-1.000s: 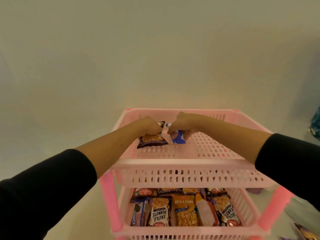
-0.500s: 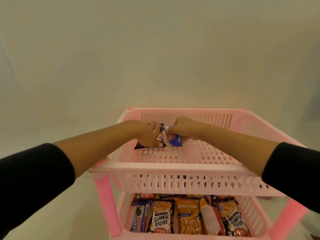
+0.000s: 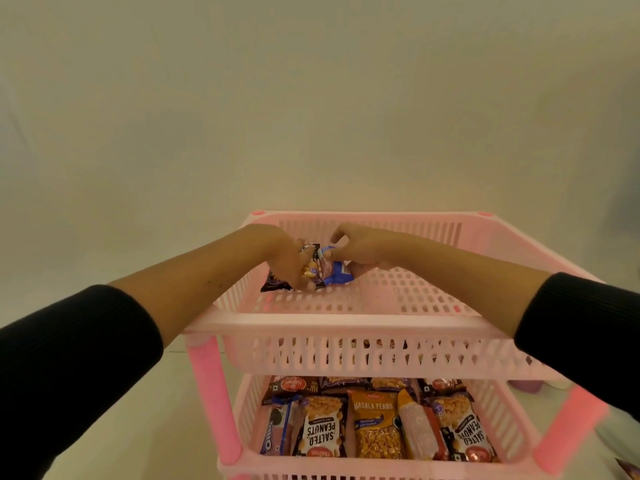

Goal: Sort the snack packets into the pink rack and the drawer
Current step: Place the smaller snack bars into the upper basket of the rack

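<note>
Snack packets in pink rack (image 3: 346,325), top tray holding dark peanut packet (image 3: 277,284) under left hand (image 3: 291,258) and blue packet (image 3: 337,271) pinched by right hand (image 3: 360,249), both partly hidden, orientation unclear, lower tray's row of packets (image 3: 374,424) lying lengthwise front to back, rear ones cut off.

Both my hands are inside the rack's top tray (image 3: 346,323), toward its rear left. Left hand (image 3: 287,258) on a peanut packet (image 3: 277,284) lying on the tray floor; right hand (image 3: 360,251) just right of it, on a second packet (image 3: 337,271). The packets touch. Lower tray (image 3: 509,420), nearer me beneath my hands, holds packet rows (image 3: 374,420).
</note>
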`<state>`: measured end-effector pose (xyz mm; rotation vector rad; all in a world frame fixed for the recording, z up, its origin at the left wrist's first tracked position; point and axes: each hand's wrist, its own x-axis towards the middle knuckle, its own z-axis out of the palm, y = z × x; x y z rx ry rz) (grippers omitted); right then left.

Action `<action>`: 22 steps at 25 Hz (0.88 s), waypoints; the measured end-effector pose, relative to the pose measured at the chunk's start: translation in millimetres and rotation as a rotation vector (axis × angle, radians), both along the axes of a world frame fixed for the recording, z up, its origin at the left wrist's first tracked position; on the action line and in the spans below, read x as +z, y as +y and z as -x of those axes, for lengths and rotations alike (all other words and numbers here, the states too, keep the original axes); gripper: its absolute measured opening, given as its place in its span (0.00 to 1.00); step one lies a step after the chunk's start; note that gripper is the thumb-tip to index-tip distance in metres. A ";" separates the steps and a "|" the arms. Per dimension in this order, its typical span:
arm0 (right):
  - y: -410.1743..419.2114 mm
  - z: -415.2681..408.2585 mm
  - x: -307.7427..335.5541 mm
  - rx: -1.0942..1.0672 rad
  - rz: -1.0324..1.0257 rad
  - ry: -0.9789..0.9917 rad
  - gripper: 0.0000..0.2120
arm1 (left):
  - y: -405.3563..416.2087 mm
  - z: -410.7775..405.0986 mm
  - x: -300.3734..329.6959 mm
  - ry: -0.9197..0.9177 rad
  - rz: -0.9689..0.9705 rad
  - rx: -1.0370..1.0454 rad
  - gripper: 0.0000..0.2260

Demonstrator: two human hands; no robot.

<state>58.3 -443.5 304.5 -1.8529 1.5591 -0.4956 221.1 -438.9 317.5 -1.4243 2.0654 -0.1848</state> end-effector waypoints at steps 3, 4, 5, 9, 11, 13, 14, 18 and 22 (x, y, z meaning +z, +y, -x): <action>9.1 6.9 16.3 -0.038 -0.017 0.009 0.26 | 10.0 -4.3 19.8 0.130 -0.015 -0.009 0.40; 12.7 11.0 23.0 -0.041 0.001 0.034 0.27 | 15.4 -7.9 27.7 0.205 0.018 -0.016 0.38; 17.3 15.7 29.8 -0.035 0.019 0.057 0.28 | 20.5 -11.5 37.4 0.280 0.071 -0.024 0.35; 51.1 31.2 44.1 -0.046 0.160 0.061 0.23 | 53.0 -24.4 66.8 0.652 0.277 -0.094 0.26; 78.1 35.7 47.2 -0.120 0.325 -0.028 0.14 | 76.0 -24.1 70.1 0.839 0.381 -0.143 0.21; 110.4 41.1 49.1 -0.211 0.570 -0.074 0.08 | 102.9 -15.0 66.5 1.028 0.488 -0.197 0.17; 128.6 45.1 49.0 -0.247 0.706 -0.069 0.07 | 118.6 -7.9 61.7 1.128 0.543 -0.225 0.15; 209.6 80.4 34.2 -0.354 1.029 -0.127 0.08 | 190.5 37.2 25.9 1.499 0.641 -0.448 0.12; 287.1 152.5 -17.6 -0.480 1.049 -0.055 0.08 | 250.4 105.3 -44.2 1.658 0.530 -0.612 0.11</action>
